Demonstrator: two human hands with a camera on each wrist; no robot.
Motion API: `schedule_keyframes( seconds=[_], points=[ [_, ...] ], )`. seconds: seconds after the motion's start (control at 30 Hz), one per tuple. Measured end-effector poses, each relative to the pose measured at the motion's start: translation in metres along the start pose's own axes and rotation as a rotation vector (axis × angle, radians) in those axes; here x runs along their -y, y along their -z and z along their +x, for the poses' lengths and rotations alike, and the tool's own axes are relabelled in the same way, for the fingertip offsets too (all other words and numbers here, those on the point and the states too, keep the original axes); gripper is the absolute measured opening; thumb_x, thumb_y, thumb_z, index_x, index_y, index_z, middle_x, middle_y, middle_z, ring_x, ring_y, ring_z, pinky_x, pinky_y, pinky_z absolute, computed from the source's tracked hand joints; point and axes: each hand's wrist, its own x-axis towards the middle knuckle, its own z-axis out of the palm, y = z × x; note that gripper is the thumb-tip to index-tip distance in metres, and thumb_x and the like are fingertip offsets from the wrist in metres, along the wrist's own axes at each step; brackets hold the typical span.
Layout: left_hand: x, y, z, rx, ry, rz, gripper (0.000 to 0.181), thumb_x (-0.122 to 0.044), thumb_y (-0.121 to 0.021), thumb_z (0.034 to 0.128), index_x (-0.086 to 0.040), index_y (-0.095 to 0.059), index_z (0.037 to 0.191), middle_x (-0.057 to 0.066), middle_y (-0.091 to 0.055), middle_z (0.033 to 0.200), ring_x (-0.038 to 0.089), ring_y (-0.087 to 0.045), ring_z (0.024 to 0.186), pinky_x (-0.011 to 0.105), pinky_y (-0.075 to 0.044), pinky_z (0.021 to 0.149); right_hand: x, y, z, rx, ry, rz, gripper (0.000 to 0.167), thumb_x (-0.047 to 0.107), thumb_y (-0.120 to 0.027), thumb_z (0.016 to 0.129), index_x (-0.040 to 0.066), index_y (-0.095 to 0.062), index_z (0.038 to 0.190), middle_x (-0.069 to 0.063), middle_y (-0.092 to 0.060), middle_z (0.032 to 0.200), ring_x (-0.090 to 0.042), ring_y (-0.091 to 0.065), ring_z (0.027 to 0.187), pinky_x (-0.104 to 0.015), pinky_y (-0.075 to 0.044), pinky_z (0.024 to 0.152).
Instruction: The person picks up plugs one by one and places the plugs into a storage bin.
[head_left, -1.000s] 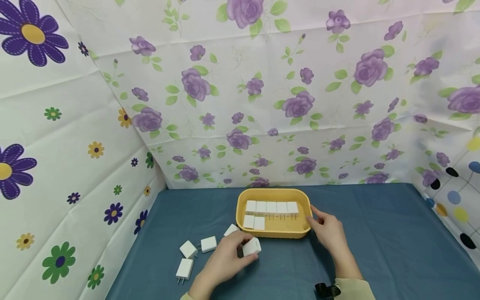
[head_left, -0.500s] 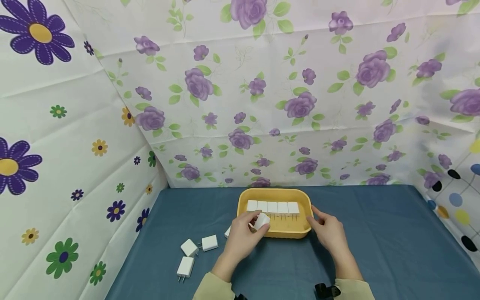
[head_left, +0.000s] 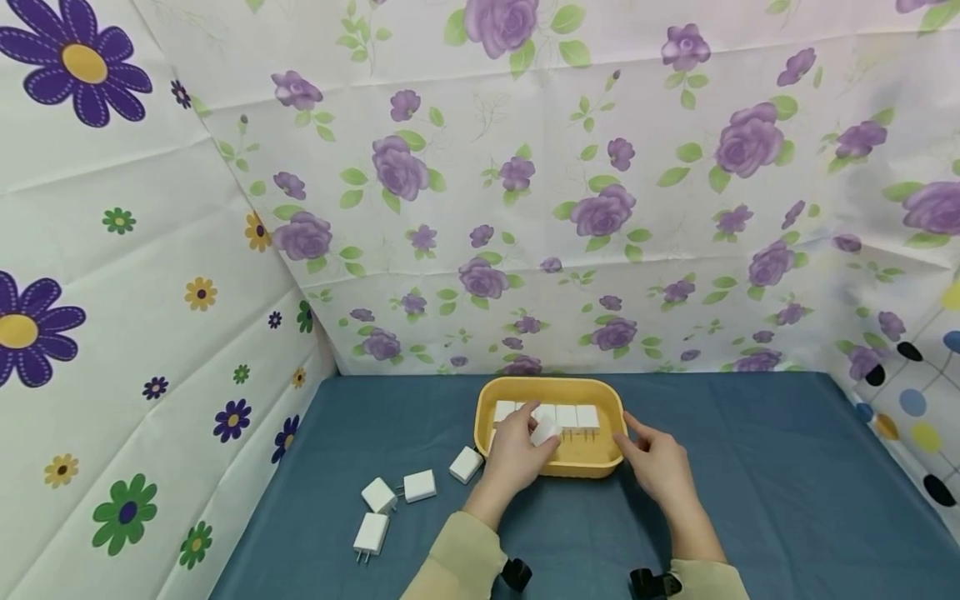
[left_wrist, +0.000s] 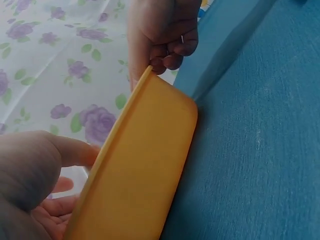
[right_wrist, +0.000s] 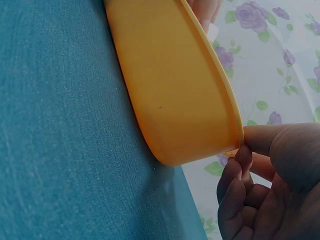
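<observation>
My left hand pinches a white plug-in charger between thumb and fingers, low over the yellow tray. A row of white chargers lies along the tray's back side, prongs toward the front. The front row's chargers are mostly hidden behind my left hand. At the right end, my right hand grips the tray's rim between thumb and fingers, as the right wrist view confirms with the right hand pinching the edge. In the left wrist view the tray wall hides the held charger.
Left of the tray, loose chargers lie on the blue cloth: one close to the tray, then a sideways one, a tilted one and a nearer one. Flowered cloth hangs behind the table.
My left hand has carried the charger from in front of the tray up and rightward to over its inside. One loose charger beside the tray shows again. The right hand keeps its place.
</observation>
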Motion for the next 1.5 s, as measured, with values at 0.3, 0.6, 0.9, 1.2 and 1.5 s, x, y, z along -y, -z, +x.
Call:
schedule_keyframes(
  seconds=[0.3,0.6,0.9,1.2,1.5],
  points=[
    [0.000,-0.006,0.007,0.066,0.042,0.066,0.039,-0.021,-0.083,0.0914,-0.009,-0.071,0.127,0.004,-0.068,0.102,0.016,-0.062,0.086,0.038,-0.057,0.077,-0.001,-0.001,0.001,-0.004,-0.001,-0.003,0.062,0.039,-0.065,0.108,0.015,-0.049,0.163,-0.005,-0.050,0.071,-0.023,-0.047,0.056,-0.034,-0.037,0.051],
    [-0.007,-0.007,0.011,0.093,0.127,0.149,0.037,-0.029,-0.088,0.0898,-0.004,-0.073,0.113,0.008,-0.069,0.099,0.026,-0.066,0.089,0.043,-0.057,0.078,0.002,0.001,0.001,0.000,0.004,0.013,0.061,0.036,-0.066,0.108,0.012,-0.050,0.162,-0.004,-0.050,0.069,-0.022,-0.047,0.055,-0.034,-0.037,0.050],
    [-0.016,-0.010,0.018,0.096,0.171,0.262,0.036,-0.026,-0.091,0.0860,-0.008,-0.063,0.072,0.003,-0.055,0.069,0.017,-0.049,0.060,0.033,-0.041,0.057,0.003,0.000,0.001,0.003,0.000,0.008,0.061,0.036,-0.065,0.108,0.012,-0.050,0.162,-0.003,-0.049,0.069,-0.021,-0.047,0.056,-0.033,-0.036,0.051],
    [-0.015,-0.011,0.023,0.124,0.190,0.371,0.046,-0.034,-0.091,0.0861,-0.011,-0.060,0.061,0.004,-0.057,0.068,0.019,-0.054,0.063,0.034,-0.045,0.057,0.003,-0.001,0.004,0.005,0.007,0.007,0.061,0.037,-0.065,0.108,0.014,-0.049,0.163,-0.003,-0.050,0.069,-0.022,-0.047,0.056,-0.034,-0.036,0.051],
    [-0.016,-0.014,0.023,0.141,0.194,0.404,0.050,-0.038,-0.092,0.0856,-0.013,-0.058,0.059,0.002,-0.058,0.064,0.018,-0.056,0.060,0.034,-0.048,0.057,0.000,-0.001,0.003,0.002,-0.006,0.013,0.062,0.036,-0.064,0.109,0.013,-0.048,0.163,-0.004,-0.048,0.071,-0.022,-0.047,0.057,-0.033,-0.036,0.052]
  ],
)
